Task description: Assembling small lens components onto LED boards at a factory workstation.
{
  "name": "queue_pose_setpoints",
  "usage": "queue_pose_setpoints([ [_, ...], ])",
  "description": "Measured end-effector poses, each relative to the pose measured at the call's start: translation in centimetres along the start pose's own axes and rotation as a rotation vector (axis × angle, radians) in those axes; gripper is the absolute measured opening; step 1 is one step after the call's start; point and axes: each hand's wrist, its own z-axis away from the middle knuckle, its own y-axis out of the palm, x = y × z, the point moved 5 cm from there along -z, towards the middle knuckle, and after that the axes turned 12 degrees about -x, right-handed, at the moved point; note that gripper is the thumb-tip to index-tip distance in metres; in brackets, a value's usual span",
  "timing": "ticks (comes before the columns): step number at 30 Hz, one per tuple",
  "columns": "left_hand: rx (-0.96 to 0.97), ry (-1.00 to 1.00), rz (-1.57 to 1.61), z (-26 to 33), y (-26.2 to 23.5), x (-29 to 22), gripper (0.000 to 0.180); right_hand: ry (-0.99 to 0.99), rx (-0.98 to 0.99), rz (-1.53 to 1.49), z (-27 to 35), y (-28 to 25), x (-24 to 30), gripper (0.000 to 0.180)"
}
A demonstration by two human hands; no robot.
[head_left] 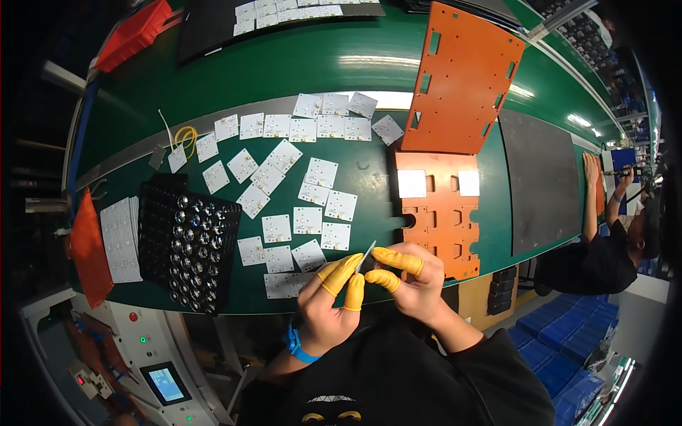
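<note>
Between my two hands is a small white circuit board (366,256), tilted so it shows nearly edge-on, with something dark just behind it. My left hand (329,302), in yellow finger cots and a blue wristband, pinches its left side. On the other side the yellow-tipped fingers of my right hand (414,280) are closed at the board. Loose white square circuit boards (307,220) lie spread on the green table beyond my hands. Right of them sits an orange fixture plate (440,224) with cutouts, bearing two white boards (411,183) near its top.
Orange lid plate (462,78) stands raised behind the fixture. A black tray (199,248) of clear round lenses and a stack of white panels (121,238) lie left. Black mat (543,184) lies right, near another person (597,248). Yellow cable (186,138) sits far left.
</note>
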Motion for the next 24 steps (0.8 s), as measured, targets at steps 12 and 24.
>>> queue_pose_setpoints([
  [12,0.303,-0.718,0.69,1.6,5.4,3.2,0.023,0.329,0.172,-0.131,0.9,-4.3,-1.8,0.046],
  [24,0.339,-0.884,0.577,2.0,8.0,4.3,0.023,-0.162,-0.091,0.412,0.5,-6.1,-2.1,0.032],
])
